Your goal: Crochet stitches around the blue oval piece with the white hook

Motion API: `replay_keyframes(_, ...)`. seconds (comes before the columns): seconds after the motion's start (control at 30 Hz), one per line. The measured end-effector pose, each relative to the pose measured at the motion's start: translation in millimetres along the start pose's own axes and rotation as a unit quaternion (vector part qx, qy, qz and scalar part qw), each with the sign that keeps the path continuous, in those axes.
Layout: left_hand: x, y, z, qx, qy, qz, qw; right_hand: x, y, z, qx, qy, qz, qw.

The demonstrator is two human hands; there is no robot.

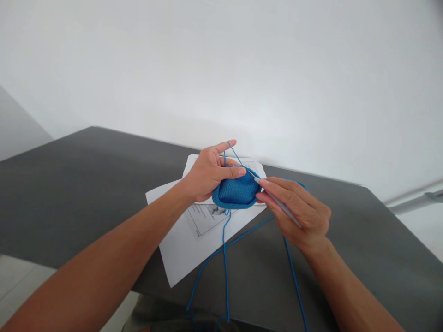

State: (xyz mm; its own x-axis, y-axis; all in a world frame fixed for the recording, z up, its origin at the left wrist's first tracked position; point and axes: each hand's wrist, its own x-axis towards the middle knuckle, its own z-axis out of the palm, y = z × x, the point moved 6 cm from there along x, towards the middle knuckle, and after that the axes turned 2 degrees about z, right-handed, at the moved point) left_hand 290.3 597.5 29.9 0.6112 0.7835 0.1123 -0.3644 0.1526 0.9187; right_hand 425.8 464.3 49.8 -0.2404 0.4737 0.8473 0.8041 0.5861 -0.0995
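My left hand (pixel 211 173) pinches the upper left edge of a round blue crochet piece (pixel 237 192), thumb on top, with the index finger raised and blue yarn (pixel 224 249) looped over it. My right hand (pixel 299 210) is closed around a thin silver crochet hook (pixel 282 207), whose tip meets the right edge of the piece. Both hands hover just above white paper sheets (pixel 180 249) on the table. Strands of the yarn trail down from the piece toward the near table edge.
A dark grey table (pixel 86 184) carries the papers; one sheet shows a printed diagram (pixel 207 216). A white wall stands behind. The table's near edge runs below the papers, with pale floor at the lower left.
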Motion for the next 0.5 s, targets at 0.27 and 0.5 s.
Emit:
replay_keyframes(0.27, 1.5, 0.2, -2.5, 0.045, 0.024, 0.009, 0.999, 3.1, -4.8, 0.5, -0.091, -0.024, -0.065, 0.993)
replay_keyframes(0.5, 3.7, 1.4, -7.9, 0.119, 0.052, 0.023, 0.991, 0.1, -3.4, 1.5, -0.103, -0.072, -0.091, 0.988)
